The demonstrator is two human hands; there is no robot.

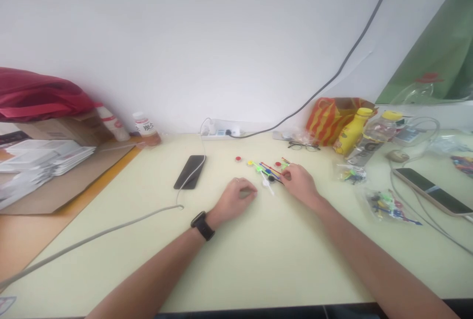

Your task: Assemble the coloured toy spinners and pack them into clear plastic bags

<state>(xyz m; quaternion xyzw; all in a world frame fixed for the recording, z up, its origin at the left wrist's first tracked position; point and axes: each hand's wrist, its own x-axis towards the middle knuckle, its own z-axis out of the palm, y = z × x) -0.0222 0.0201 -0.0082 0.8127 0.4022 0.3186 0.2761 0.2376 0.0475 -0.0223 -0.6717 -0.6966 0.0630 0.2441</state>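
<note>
A small pile of colourful plastic spinner arrows lies on the pale table, among them a white arrow with a round hub. A black round piece sits beside it, and a yellow one is at the pile's left end. My right hand touches the pile's right side, thumb and fingers pinched; what is between the fingertips is hidden. Just left of the pile, my left hand rests on the table with thumb and fingertips together. Anything in that pinch is too small to see. A red round piece lies apart, behind the hands.
A black phone and a grey cable lie to the left. Bags of similar pieces, a yellow bottle, a clear bottle and another phone are at the right. Eyeglasses and a power strip are near the wall.
</note>
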